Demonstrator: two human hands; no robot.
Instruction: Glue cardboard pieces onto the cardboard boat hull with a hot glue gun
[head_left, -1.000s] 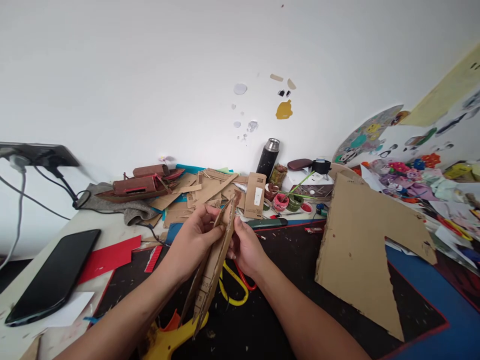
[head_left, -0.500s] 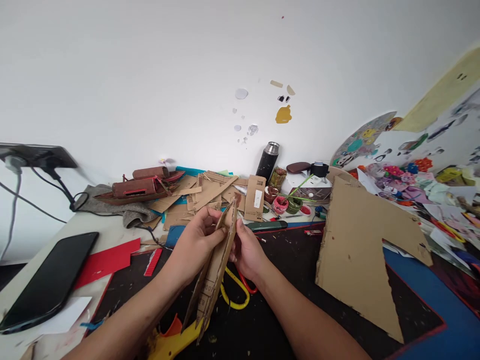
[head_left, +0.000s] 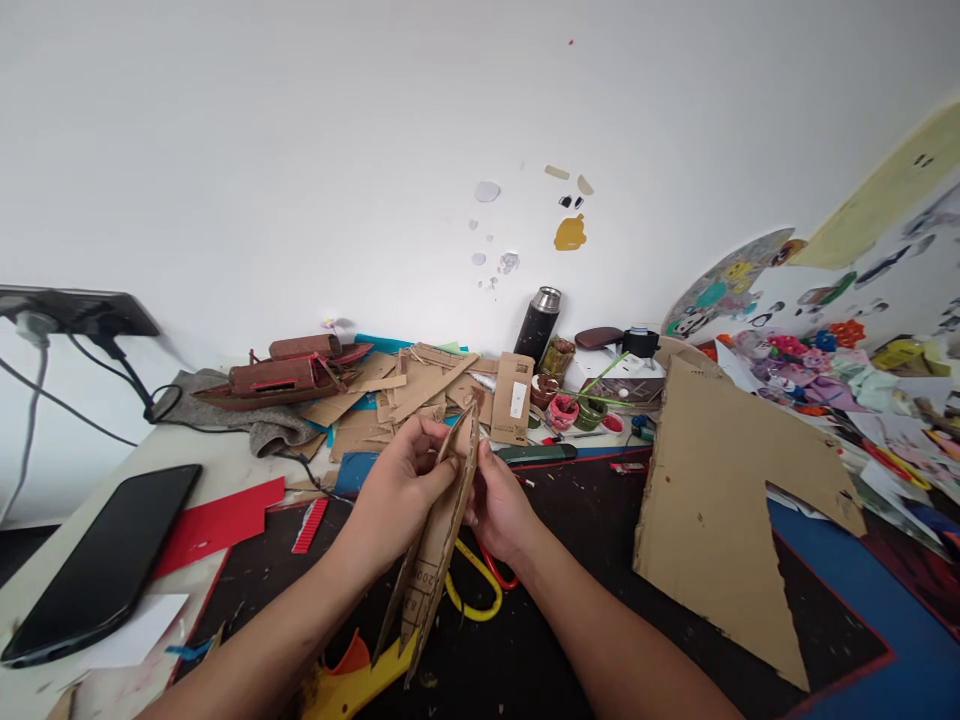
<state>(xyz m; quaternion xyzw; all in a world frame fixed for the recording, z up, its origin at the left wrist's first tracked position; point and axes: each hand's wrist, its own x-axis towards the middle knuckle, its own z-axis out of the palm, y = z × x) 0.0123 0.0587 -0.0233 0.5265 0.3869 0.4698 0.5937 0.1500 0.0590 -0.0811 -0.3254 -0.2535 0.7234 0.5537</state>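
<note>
Between my hands is a narrow folded cardboard piece (head_left: 437, 545), pointed at its far end, with printed marks inside. My left hand (head_left: 405, 480) pinches its left wall, the thumb reaching into the fold. On the other side my right hand (head_left: 501, 500) grips the right wall near the tip; some of its fingers are hidden behind the card. Below lie scissors with a yellow handle loop (head_left: 480, 605) and a red one, partly covered by my right hand. A yellow tool with an orange part (head_left: 367, 680), perhaps a glue gun, sits under the cardboard's near end.
A large cut cardboard sheet (head_left: 712, 510) lies on the right. Behind are cardboard scraps (head_left: 420, 385), brown model boats (head_left: 281, 378), a black flask (head_left: 538, 325), paint jars (head_left: 562, 410) and a green cutter (head_left: 536, 453). A phone (head_left: 105, 560) and red card (head_left: 217, 520) lie left.
Both hands keep their hold on the folded cardboard, almost unmoved. The whole view has shifted very slightly.
</note>
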